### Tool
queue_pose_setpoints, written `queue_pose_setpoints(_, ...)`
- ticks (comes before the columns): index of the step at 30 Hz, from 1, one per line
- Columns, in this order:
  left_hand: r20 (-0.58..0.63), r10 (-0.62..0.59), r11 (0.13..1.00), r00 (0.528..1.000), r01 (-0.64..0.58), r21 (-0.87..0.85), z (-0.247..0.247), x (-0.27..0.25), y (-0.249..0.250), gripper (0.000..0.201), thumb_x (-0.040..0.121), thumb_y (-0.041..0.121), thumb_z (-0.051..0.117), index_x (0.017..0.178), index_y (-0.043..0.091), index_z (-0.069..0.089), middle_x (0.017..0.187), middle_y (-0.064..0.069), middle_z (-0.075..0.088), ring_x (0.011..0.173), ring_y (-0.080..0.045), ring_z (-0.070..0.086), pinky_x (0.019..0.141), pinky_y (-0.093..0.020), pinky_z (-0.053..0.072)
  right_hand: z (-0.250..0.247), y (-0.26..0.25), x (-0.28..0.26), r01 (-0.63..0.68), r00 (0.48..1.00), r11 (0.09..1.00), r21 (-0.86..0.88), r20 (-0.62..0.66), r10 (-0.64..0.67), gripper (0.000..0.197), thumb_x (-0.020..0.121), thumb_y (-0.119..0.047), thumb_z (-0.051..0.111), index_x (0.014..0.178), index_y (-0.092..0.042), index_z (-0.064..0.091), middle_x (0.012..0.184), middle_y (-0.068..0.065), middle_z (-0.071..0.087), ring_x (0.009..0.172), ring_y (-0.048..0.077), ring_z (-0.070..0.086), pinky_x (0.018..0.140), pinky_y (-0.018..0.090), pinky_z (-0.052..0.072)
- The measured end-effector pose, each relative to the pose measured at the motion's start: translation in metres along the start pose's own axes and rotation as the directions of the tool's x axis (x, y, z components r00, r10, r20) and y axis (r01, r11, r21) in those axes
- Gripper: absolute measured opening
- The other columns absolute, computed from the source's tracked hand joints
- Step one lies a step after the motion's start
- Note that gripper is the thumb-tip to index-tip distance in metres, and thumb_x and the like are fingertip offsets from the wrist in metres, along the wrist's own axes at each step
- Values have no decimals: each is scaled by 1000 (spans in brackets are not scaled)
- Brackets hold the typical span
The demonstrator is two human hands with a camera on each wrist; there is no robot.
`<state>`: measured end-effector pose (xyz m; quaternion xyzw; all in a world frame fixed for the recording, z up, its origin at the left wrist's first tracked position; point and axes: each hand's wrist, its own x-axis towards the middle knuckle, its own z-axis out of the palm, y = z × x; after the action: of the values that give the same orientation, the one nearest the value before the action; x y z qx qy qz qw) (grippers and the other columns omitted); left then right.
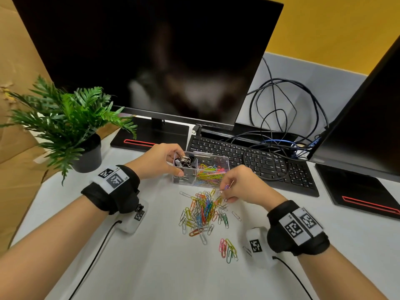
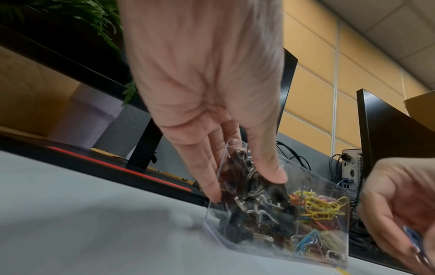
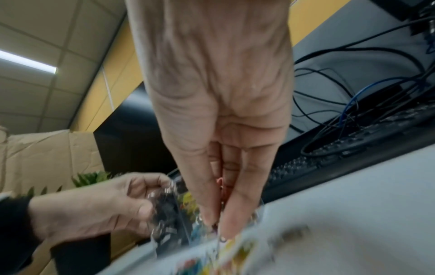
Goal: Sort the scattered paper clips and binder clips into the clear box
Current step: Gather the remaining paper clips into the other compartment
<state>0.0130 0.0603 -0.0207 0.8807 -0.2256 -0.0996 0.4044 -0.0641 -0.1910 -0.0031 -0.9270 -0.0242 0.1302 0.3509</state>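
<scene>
A clear box (image 1: 217, 156) with two compartments stands in front of the keyboard. Black binder clips (image 1: 186, 162) fill its left compartment and coloured paper clips (image 1: 211, 172) its right one. My left hand (image 1: 174, 162) grips the box's left end, thumb on the near wall and fingers at the far side; the left wrist view shows the same grip (image 2: 244, 186) on the box wall (image 2: 216, 219). My right hand (image 1: 226, 190) pinches a few paper clips just above a scattered pile of coloured paper clips (image 1: 203, 213), near the box's front right corner. A smaller group of clips (image 1: 228, 249) lies nearer me.
A potted plant (image 1: 86, 152) stands at the left. Behind the box lie a black keyboard (image 1: 270, 165) and tangled cables (image 1: 281, 109). A large dark monitor (image 1: 151, 61) rises at the back and a second monitor (image 1: 368, 126) at the right, each on a flat black base.
</scene>
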Motion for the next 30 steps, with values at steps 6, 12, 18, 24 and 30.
queue_pose_setpoints(6,-6,-13,1000,1000,13,13,-1,1,0,43,70,22,85,106,25,62,112,-2,65,103,-20,63,89,-36,53,-29,-25,13,77,985,993,92,-164,-61,15,75,3,75,71,-10,67,68,17,67,59,24,71,69,46,60)
queue_pose_setpoints(12,-12,-17,1000,1000,17,21,-1,-1,2,44,69,22,85,106,23,63,114,-6,65,103,-26,62,89,-42,53,-23,-43,30,131,953,976,-175,-250,-173,17,79,-2,72,72,-15,65,69,2,63,62,22,68,61,29,58)
queue_pose_setpoints(18,-13,-21,999,1000,22,24,-2,-2,5,46,70,21,85,110,20,62,115,-7,64,104,-27,61,87,-40,51,-9,-40,33,119,956,925,-359,-210,-205,12,80,-7,72,92,-10,76,86,5,71,75,15,61,73,26,52)
queue_pose_setpoints(24,-12,-22,999,1000,22,27,-1,-1,5,44,71,21,84,109,21,62,118,-5,63,105,-25,61,88,-39,51,-19,-33,18,76,917,929,-362,-340,-208,7,82,-10,69,83,-13,75,80,4,69,75,19,64,72,31,54)
queue_pose_setpoints(30,-6,-19,999,1000,19,38,-1,0,2,43,70,24,84,107,24,62,113,-1,64,104,-21,61,93,-43,52,-12,2,2,-189,963,918,-348,-250,103,26,82,0,48,63,-13,60,71,12,63,67,32,63,62,35,54)
